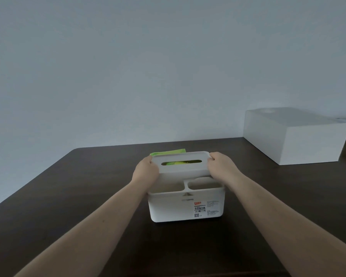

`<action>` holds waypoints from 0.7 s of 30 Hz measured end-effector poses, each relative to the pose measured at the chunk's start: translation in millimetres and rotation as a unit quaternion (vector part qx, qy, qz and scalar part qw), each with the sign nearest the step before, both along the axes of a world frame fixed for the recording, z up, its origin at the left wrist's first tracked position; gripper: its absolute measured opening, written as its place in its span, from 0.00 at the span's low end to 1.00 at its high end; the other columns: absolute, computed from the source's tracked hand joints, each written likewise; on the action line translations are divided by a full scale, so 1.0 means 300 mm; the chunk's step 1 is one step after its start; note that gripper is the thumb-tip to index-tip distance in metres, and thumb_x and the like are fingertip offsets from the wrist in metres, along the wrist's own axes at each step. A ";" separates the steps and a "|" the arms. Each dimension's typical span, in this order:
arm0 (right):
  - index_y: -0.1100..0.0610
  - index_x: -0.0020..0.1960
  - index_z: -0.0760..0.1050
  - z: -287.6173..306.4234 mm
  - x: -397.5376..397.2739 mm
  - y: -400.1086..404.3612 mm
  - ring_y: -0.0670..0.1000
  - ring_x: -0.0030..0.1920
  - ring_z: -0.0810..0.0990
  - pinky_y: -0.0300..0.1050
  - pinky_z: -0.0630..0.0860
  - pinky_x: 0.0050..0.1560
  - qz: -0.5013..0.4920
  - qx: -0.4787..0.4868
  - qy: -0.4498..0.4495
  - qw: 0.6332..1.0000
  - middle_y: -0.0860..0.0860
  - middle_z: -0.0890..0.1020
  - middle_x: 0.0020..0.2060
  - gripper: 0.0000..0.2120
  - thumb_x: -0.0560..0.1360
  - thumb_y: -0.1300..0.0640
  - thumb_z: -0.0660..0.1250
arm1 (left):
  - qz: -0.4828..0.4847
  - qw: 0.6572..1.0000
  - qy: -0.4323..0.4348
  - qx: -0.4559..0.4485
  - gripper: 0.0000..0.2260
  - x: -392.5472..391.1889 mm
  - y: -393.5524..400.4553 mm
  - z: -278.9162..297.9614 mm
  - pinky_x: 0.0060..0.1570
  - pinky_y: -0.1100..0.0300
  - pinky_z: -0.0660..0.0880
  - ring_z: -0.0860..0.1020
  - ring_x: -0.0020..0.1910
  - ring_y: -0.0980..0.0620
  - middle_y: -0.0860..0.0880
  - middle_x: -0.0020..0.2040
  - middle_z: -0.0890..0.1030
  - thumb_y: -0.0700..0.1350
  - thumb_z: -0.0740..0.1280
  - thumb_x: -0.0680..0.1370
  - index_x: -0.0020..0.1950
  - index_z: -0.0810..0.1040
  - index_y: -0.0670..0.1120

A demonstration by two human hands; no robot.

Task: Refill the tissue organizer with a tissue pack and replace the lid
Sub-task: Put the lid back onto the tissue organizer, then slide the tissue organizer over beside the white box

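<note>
A white plastic tissue organizer (174, 210) stands on the dark table, with two open front compartments and a label on its front wall. Its white lid (181, 167), which has an oval slot, is held tilted above the rear compartment. My left hand (146, 172) grips the lid's left end and my right hand (221, 166) grips its right end. A green tissue pack (168, 152) shows behind the lid's far edge and through the slot. Whether the pack sits inside the organizer or behind it cannot be told.
A large white box (300, 140) rests at the back right of the dark wooden table (68, 186). A plain pale wall rises behind the table's far edge. The table's left edge runs diagonally toward the near left.
</note>
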State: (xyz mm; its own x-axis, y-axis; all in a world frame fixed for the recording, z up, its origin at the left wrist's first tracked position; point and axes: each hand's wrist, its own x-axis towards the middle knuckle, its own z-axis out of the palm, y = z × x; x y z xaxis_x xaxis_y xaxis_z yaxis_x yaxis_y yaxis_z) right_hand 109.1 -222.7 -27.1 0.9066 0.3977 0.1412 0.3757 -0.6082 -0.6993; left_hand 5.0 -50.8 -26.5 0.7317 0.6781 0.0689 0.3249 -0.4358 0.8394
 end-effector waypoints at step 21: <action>0.56 0.69 0.69 0.051 -0.104 -0.050 0.50 0.49 0.76 0.45 0.71 0.41 0.041 0.069 0.125 0.989 0.52 0.77 0.54 0.19 0.82 0.50 0.51 | 0.012 0.996 -0.010 -0.088 0.27 -0.061 -0.040 -0.015 0.67 0.51 0.67 0.72 0.67 0.42 0.45 0.69 0.73 0.56 0.50 0.78 0.71 0.67 0.42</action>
